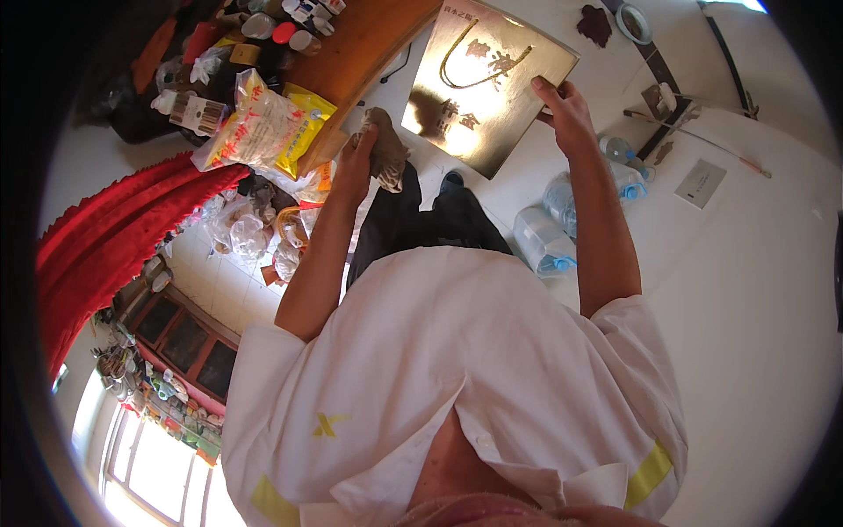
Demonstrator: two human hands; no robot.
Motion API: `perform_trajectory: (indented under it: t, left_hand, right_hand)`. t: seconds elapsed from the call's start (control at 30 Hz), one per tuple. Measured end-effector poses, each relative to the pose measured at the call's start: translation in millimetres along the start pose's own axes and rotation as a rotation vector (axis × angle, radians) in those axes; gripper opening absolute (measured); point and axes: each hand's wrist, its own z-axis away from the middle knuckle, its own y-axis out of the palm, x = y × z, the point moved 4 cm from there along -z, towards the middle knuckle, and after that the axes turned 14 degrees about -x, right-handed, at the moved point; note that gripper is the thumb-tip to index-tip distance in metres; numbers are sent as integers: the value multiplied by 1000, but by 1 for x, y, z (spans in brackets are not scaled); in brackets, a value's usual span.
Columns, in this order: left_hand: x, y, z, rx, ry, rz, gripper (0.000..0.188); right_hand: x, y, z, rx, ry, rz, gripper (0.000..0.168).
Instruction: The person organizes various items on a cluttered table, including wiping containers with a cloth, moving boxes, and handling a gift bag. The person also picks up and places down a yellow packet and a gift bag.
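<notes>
My left hand point(357, 161) is closed around a crumpled grey-brown cloth point(388, 150), beside the corner of a wooden table. With the thumb on its front, my right hand point(565, 115) grips the right edge of a shiny gold gift bag point(487, 125). The bag bears large writing and has a twisted gold cord handle point(461, 86) lying against its front. Its face is turned up towards me, tilted, above the floor. The fingers of my right hand behind the bag are mostly hidden. A gap separates the cloth from the bag.
Packed plastic bags point(260, 125), jars and boxes crowd the wooden table point(349, 49) at the upper left. Below it hang a red curtain point(141, 224) and several filled bags. Large clear plastic bottles point(540, 240) stand on the floor at the right, near a thin rod point(705, 145) by the wall.
</notes>
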Motion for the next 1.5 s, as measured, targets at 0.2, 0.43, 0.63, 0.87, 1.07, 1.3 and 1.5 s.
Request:
perform_trajectory:
  t: [0.2,0.43,0.63,0.87,1.07,1.3,1.5]
  left_hand:
    - [-9,-16,-55,-23,-206,202,57]
    - [-16,-27,-67,-215,-159,-98,77]
    - [6,-4,-67,-268,-267,138,57]
    - [-14,36,-77,-504,-174,208,61]
    - [-72,38,-107,-498,-3,393,86]
    - [-126,77,-106,-230,609,158,45]
    - [-34,118,-116,-203,332,149,40]
  right_hand:
    - [27,37,-24,5,-2,37,71]
    - [38,64,-69,-5,-201,151,61]
    - [63,81,-94,92,-403,505,68]
    - [88,70,-119,242,-546,491,67]
    - [112,53,-112,405,-297,286,55]
    - [144,47,-102,657,-142,95,52]
    - [148,30,-140,385,-178,-84,58]
